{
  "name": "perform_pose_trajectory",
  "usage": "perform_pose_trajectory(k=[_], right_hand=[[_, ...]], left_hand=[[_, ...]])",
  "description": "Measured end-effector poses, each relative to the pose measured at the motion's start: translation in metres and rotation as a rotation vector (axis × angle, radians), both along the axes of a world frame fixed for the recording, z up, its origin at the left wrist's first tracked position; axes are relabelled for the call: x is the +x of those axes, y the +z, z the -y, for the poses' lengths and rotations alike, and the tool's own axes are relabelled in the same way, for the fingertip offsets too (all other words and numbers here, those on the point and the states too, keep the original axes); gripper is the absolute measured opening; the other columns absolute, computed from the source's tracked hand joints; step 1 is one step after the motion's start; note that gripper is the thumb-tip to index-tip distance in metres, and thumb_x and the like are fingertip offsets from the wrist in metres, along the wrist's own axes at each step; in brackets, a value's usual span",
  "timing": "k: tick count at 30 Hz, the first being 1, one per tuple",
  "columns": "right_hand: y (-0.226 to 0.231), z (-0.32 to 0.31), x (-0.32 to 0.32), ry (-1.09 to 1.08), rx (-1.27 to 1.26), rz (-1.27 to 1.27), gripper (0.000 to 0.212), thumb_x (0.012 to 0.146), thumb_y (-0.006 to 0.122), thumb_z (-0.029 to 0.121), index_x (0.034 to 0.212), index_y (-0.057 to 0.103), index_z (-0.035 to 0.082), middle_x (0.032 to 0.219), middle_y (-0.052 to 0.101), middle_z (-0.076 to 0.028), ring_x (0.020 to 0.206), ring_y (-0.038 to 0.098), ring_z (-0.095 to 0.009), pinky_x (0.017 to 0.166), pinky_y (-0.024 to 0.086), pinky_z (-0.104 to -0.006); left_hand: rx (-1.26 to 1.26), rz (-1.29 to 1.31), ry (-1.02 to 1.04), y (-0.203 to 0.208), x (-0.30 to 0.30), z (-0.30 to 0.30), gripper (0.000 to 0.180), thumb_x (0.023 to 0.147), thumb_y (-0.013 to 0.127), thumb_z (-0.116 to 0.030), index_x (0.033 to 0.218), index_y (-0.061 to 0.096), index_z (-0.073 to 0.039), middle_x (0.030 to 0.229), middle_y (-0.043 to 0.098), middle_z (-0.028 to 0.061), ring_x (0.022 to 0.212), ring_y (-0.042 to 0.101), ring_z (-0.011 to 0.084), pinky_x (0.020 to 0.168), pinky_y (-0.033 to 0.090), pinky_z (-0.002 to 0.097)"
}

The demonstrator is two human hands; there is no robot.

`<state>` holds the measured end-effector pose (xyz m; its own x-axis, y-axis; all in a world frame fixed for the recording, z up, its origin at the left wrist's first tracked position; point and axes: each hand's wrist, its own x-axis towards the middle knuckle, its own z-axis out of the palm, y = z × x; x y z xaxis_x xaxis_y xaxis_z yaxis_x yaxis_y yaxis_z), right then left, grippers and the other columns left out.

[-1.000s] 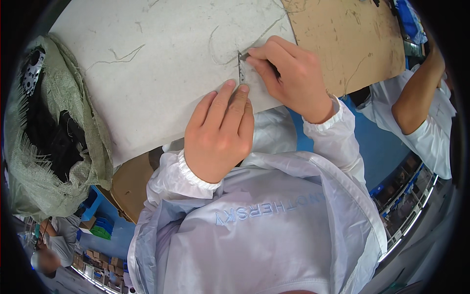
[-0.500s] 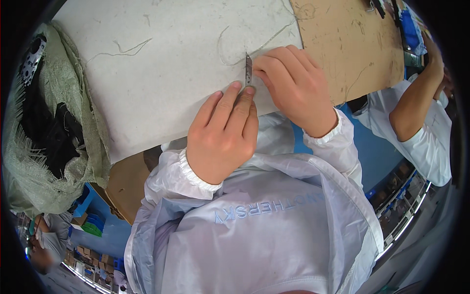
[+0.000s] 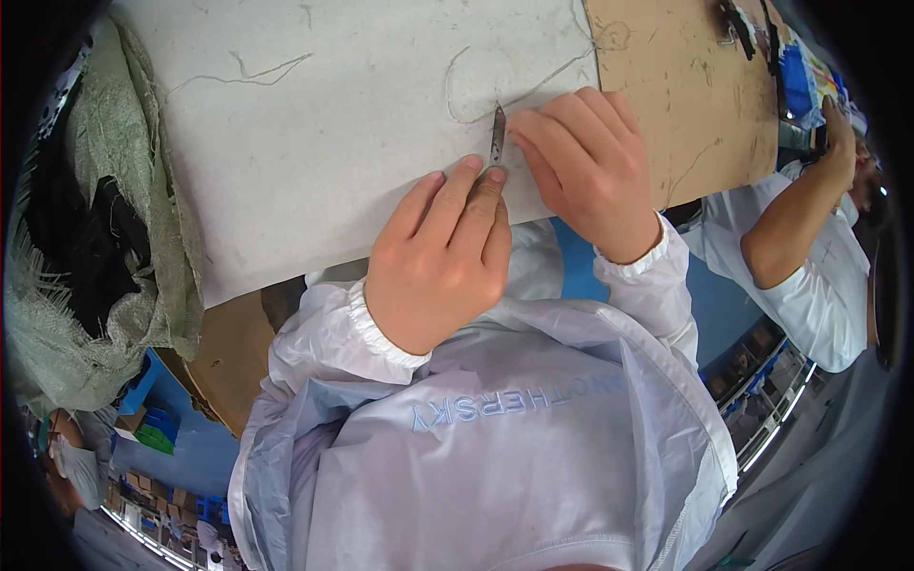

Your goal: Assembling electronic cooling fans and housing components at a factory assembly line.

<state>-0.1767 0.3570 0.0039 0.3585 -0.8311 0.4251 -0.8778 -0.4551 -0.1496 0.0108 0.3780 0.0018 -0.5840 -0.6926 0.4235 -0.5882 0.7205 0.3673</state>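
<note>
My left hand (image 3: pixel 441 255) rests low over the white work surface (image 3: pixel 362 124), back of the hand up. From under its fingertips a small pointed knife blade (image 3: pixel 497 138) sticks out, tip directed away from me; any handle is hidden beneath the fingers. Just right of the blade is my right hand (image 3: pixel 597 176), fingers curled and thumb and forefinger brought together in a pinch. Whatever that pinch holds is too small or hidden to make out. A thin pale thread (image 3: pixel 543 84) lies in a loose curve on the surface beyond the blade.
Another loose thread (image 3: pixel 243 76) lies farther left. A woven sack (image 3: pixel 157 190) with black material inside stands at the left edge. Brown board (image 3: pixel 695 95) adjoins the white surface on the right. Beyond it, another person's arm (image 3: pixel 795 219) shows, beside blue items (image 3: pixel 798 81).
My right hand's fingertips have drawn slightly right, away from the blade. The blade now leans a little to the right. The whole view has shifted somewhat.
</note>
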Motion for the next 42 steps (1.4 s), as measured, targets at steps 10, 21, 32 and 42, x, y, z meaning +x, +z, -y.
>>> perform_pose_trajectory(k=[10,21,32,42], right_hand=[[-0.001,-0.001,0.001,0.007,0.021,-0.009,0.021,0.069,0.071,0.006,0.087,0.065,0.012,0.085,0.056,0.002,0.070,0.046,-0.016,0.068,0.037,-0.0276],[0.003,-0.004,0.005,-0.007,0.067,-0.021,0.019,0.072,0.070,0.004,0.089,0.065,0.010,0.084,0.055,0.000,0.070,0.046,-0.018,0.068,0.037,-0.0290],[-0.001,0.000,0.004,-0.001,0.062,0.000,0.017,0.071,0.069,0.005,0.085,0.062,0.012,0.085,0.053,0.000,0.072,0.045,-0.018,0.069,0.036,-0.0289],[-0.002,0.007,0.006,-0.050,0.054,-0.013,0.016,0.071,0.069,0.005,0.085,0.062,0.011,0.084,0.051,-0.001,0.072,0.045,-0.018,0.070,0.036,-0.0292]], left_hand=[[0.014,0.013,0.032,0.003,-0.002,-0.004,0.009,0.074,0.071,0.000,0.082,0.073,-0.004,0.101,0.073,0.0046,0.107,0.068,0.0214,0.087,0.054,0.0316],[0.038,0.031,0.025,0.004,-0.003,-0.005,0.011,0.073,0.070,0.000,0.083,0.073,-0.003,0.104,0.072,0.0059,0.108,0.067,0.0225,0.088,0.054,0.0331],[0.030,-0.020,-0.005,-0.002,-0.003,-0.005,0.011,0.070,0.067,0.000,0.080,0.069,0.001,0.102,0.071,0.0140,0.106,0.065,0.0282,0.089,0.053,0.0384],[0.025,-0.022,-0.005,-0.002,-0.003,-0.005,0.009,0.070,0.067,0.001,0.078,0.069,0.001,0.101,0.071,0.0139,0.106,0.065,0.0279,0.088,0.053,0.0381]])
